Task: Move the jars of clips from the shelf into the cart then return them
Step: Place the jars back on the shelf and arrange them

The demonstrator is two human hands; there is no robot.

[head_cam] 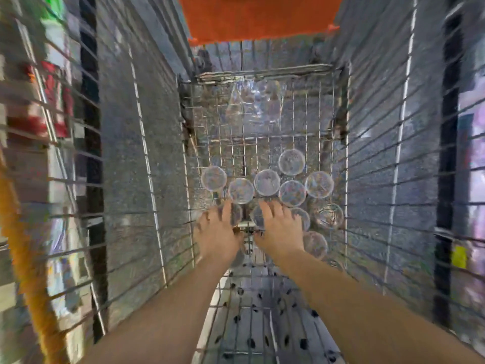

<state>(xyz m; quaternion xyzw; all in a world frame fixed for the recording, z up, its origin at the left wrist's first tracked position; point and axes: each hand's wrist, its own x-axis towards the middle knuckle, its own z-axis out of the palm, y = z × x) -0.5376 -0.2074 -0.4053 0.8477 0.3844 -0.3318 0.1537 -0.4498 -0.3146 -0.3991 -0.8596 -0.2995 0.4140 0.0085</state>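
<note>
Two bare arms reach down into a wire cart [338, 122], seen from above, its mesh walls rising steeply on either side and an orange flap [258, 17] across the far end; on the cart floor stand the jars of clips [267, 183], all upright with their long axes pointing up toward the camera, so that only round clear lids show; they sit in a loose cluster across the middle of the floor, several touching, one jar [291, 162] set a little farther off and others trailing along the right wall. The left hand [217, 232] lies palm down over a jar at the near edge of the cluster, its fingers [227, 210] curled around the lid, though blur hides how firmly they grip; the right hand [279, 232] covers a neighbouring jar in the same way, fingers [267, 208] spread over the top, the hold likewise unclear. A clear plastic pack [256, 101] lies by the far wall; bare mesh floor lies open between it and the cluster; the left side of the floor beside the hands is also free; blurred shelves [52, 101] show through the left wall.
</note>
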